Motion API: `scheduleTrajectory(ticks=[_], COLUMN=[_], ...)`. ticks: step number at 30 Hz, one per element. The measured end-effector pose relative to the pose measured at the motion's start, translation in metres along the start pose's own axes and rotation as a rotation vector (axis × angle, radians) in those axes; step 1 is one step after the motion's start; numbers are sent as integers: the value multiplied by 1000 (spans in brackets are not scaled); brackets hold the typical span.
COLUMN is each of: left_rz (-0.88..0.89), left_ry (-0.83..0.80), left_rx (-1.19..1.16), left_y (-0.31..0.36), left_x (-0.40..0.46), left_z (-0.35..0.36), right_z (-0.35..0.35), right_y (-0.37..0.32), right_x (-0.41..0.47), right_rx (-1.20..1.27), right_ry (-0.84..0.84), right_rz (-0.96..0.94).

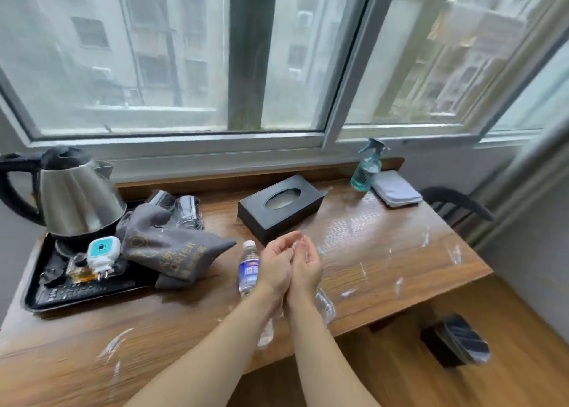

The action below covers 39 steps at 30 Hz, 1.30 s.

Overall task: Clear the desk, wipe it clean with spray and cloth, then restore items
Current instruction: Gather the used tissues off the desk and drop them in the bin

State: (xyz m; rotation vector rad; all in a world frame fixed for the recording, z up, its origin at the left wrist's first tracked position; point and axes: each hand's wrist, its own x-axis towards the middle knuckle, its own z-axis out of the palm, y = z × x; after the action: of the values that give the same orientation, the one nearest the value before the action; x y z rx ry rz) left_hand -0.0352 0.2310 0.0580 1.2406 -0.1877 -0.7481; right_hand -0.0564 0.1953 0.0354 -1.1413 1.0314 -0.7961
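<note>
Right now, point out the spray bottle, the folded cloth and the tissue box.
spray bottle (365,172): head view, on its blue-green body below the trigger.
folded cloth (396,188): head view, on the middle of its top face.
tissue box (278,218): head view, on its black front side.

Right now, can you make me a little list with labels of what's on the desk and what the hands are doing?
hands: left hand and right hand together, pinching a clear plastic scrap
beside them: water bottle, upright
back right: spray bottle, folded cloth
middle: black tissue box
left: tray holding kettle
desk: littered with plastic scraps
</note>
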Motion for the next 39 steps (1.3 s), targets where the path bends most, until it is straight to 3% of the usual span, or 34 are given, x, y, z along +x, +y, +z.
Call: scheduleTrajectory(ticks=[14,24,29,39], left_rz=[-65,-41,-61,-166], left_ry=[-245,-520,-658,-754], left_rx=[152,374,470,525], left_y=[-103,-169,-217,-287], left_x=[36,92,115,132], left_z=[312,441,507,647], right_z=[-267,-380,-431,-556], right_y=[-84,-107,-110,-112], right_x=[175,275,320,408], right_rx=[31,-32,-79,-68], right_ry=[246,411,574,771], right_rz=[-2,49,114,177])
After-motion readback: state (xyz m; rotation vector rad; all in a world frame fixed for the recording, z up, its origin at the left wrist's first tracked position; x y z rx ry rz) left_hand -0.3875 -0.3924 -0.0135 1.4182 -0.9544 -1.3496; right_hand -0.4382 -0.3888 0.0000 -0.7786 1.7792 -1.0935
